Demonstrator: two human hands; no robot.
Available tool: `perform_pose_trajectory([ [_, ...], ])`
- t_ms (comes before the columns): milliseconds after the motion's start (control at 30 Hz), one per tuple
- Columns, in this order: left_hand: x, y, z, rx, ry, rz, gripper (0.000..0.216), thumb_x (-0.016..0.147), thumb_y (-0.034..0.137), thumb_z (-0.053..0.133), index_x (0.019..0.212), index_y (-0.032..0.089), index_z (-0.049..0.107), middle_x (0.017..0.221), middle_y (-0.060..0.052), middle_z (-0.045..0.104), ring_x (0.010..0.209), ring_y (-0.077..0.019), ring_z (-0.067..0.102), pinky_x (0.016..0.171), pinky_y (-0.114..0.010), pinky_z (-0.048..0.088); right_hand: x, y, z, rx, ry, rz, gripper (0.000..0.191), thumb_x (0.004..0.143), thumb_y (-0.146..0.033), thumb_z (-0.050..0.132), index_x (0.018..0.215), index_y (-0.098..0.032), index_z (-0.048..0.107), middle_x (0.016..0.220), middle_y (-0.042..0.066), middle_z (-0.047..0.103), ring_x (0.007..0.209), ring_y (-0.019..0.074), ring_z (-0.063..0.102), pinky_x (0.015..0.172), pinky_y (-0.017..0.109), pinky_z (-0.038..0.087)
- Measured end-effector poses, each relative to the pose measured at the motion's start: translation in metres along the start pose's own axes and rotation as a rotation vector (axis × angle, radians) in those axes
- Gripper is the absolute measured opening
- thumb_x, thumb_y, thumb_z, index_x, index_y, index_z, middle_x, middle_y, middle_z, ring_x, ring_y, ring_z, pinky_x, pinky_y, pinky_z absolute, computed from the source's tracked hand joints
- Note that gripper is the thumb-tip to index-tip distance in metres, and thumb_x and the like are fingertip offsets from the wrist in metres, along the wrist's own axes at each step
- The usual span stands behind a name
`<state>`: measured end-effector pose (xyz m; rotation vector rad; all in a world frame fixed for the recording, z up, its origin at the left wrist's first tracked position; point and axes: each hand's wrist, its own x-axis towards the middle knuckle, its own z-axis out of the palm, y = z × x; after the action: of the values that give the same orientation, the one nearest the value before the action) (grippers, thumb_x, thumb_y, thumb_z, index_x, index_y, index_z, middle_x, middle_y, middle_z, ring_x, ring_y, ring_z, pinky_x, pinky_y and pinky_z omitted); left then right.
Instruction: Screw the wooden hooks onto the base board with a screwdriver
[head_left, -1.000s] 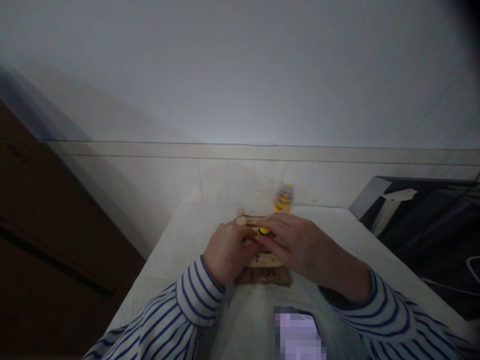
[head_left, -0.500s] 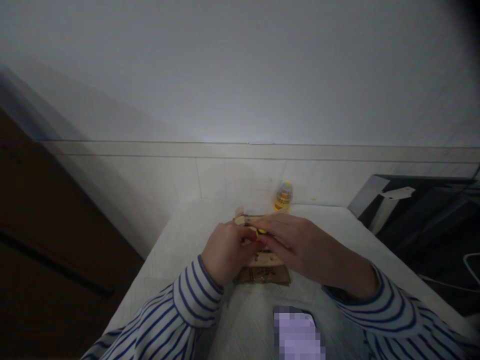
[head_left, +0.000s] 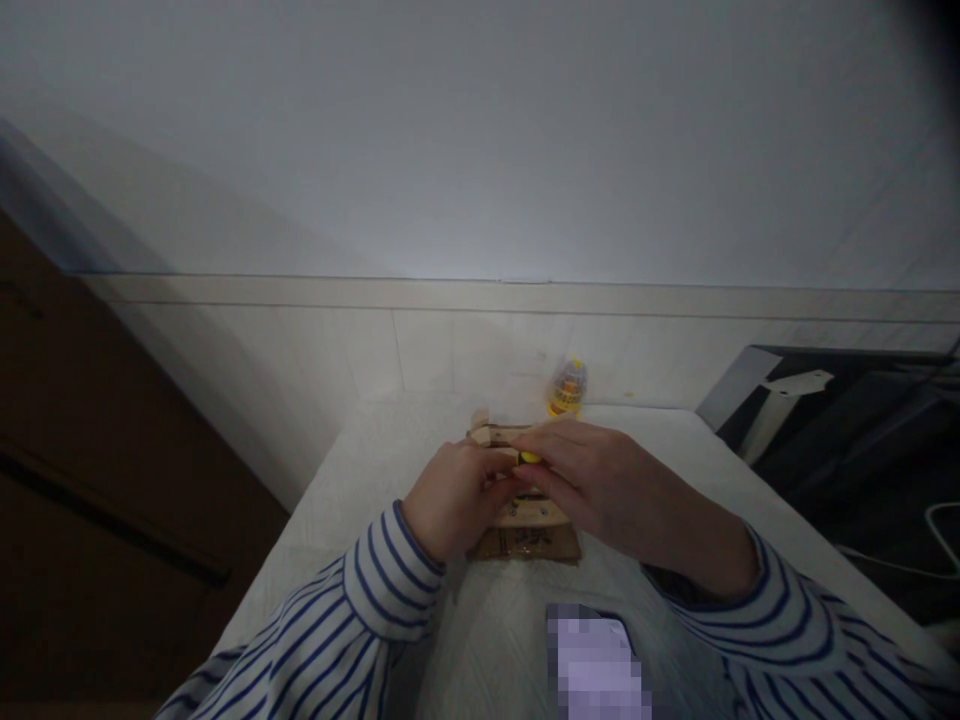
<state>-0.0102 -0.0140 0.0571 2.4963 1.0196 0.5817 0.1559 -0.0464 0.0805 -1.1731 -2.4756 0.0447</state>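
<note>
A small wooden model (head_left: pixel 498 436) sits on a brown cardboard sheet (head_left: pixel 525 543) on the white table (head_left: pixel 375 450). My left hand (head_left: pixel 448 498) is curled, its fingers pinching at the model's near side. Over the model lies my right hand (head_left: pixel 592 480), with its fingertips closed on a small yellow piece (head_left: pixel 529 457) at the model's top. The two hands touch each other there and hide most of the model. Both arms wear blue and white striped sleeves.
A small yellow and clear bottle (head_left: pixel 566 386) stands at the table's far edge near the tiled wall. A blurred-out flat object (head_left: pixel 596 665) lies close to me. A dark monitor with a white stand (head_left: pixel 780 405) is at the right. Dark wooden furniture fills the left.
Both hands stay on the model. My right fingertips shifted slightly over the yellow piece, and the whole view tipped down a little.
</note>
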Motion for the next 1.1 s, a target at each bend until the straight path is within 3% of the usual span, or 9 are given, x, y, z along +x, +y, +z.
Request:
perform_pose_trajectory([
  [300,0.0014,0.0018,-0.0026,-0.034,-0.021,0.010,0.016,0.081,0.021,0.050,0.078,0.018,0.065,0.072,0.000,0.063,0.071,-0.0129,0.056,0.064,-0.021,0.040,0.0007,0.0015,0.0013,-0.016,0.023,-0.010,0.023,0.087,-0.026,0.040,0.104,-0.017,0.054,0.090,0.007,0.061,0.088,0.0190,0.055,0.075,0.036,0.044],
  [567,-0.0006,0.0043,-0.0009,0.064,0.081,-0.087,0.021,0.077,0.036,0.054,0.077,0.020,0.068,0.066,-0.002,0.062,0.060,-0.0136,0.055,0.056,-0.022,0.039,0.0028,-0.0013,0.0010,-0.016,0.018,0.014,0.024,0.086,-0.023,0.041,0.106,-0.017,0.053,0.093,0.007,0.060,0.090,0.0194,0.054,0.079,0.037,0.044],
  [900,-0.0031,0.0023,0.0025,0.118,0.120,-0.113,0.016,0.075,0.030,0.057,0.075,0.020,0.069,0.066,-0.003,0.062,0.061,-0.0144,0.056,0.057,-0.024,0.040,0.0009,-0.0006,0.0011,0.039,0.029,-0.038,0.036,0.084,-0.022,0.043,0.120,-0.020,0.043,0.115,0.008,0.055,0.103,0.0196,0.051,0.087,0.040,0.041],
  [1100,-0.0025,0.0032,0.0004,0.118,0.100,-0.114,0.021,0.077,0.033,0.055,0.072,0.019,0.068,0.065,-0.003,0.062,0.060,-0.0140,0.055,0.057,-0.024,0.040,0.0020,-0.0032,-0.0014,0.066,0.000,-0.048,0.026,0.085,-0.016,0.039,0.108,-0.019,0.051,0.101,0.006,0.060,0.093,0.0180,0.054,0.082,0.036,0.043],
])
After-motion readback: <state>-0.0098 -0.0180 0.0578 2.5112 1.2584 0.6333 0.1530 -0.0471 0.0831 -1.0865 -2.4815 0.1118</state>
